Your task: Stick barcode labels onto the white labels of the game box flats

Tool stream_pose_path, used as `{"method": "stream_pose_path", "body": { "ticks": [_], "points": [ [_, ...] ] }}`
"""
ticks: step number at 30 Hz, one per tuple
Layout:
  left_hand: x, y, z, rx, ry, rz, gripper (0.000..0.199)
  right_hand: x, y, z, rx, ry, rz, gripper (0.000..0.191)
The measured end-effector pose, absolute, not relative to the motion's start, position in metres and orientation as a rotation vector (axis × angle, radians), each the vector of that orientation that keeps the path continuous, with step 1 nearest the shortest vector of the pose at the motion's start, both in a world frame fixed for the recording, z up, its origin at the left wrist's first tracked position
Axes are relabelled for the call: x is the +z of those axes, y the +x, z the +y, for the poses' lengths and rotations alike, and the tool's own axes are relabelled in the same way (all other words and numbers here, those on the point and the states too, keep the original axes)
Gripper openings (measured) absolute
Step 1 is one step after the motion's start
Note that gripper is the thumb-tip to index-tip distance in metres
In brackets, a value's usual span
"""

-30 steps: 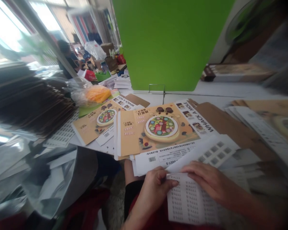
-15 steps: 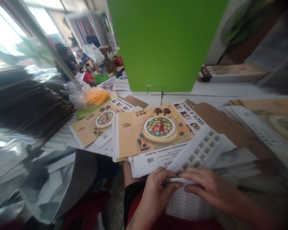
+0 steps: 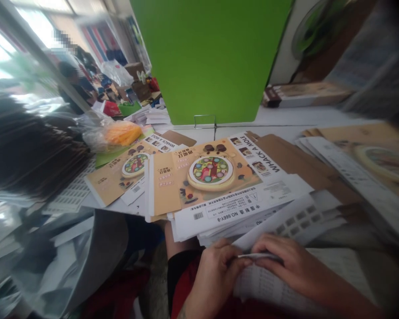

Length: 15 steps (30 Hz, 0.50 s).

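Observation:
My left hand [image 3: 219, 266] pinches the edge of a bent white label sheet [image 3: 266, 281] at the bottom centre. My right hand [image 3: 281, 257] grips the same edge just to the right, thumb below and fingers above. Part of the sheet with dark barcode blocks [image 3: 297, 221] rises behind the right hand; the part below the fingers has small blurred print. Beyond the hands lies a stack of flat printed cartons, its top one [image 3: 219, 173] showing a round pizza-like picture and "WHACK A MOLE". Another flat carton [image 3: 108, 181] lies to its left.
A tall green board [image 3: 213, 62] stands behind the cartons, with a wire piece at its foot. Stacked cardboard [image 3: 29, 150] is at the left, above a grey bin [image 3: 109, 243] of paper scraps. More cartons [image 3: 375, 164] lie right. People are in the left background.
The view has shifted slightly, so the board and cartons sit further left. The barcoded part of the sheet has tipped lower to the right, uncovering more of the top carton. Both hands keep their hold.

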<state>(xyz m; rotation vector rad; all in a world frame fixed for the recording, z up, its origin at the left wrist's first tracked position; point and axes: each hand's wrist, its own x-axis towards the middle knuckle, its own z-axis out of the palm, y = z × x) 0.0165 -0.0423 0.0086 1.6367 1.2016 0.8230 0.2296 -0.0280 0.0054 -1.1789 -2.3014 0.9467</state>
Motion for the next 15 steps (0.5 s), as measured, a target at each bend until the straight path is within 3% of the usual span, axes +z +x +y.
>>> {"method": "stream_pose_path", "body": {
  "ticks": [10,15],
  "points": [
    [-0.013,0.031,-0.056,0.837,1.641,1.136,0.015,-0.004,0.239,-0.046,0.973,-1.116,-2.177,0.007],
    [-0.011,0.036,-0.059,0.867,1.618,1.156,0.021,-0.01,0.233,-0.057,0.584,-1.11,-2.096,0.013]
  ]
}}
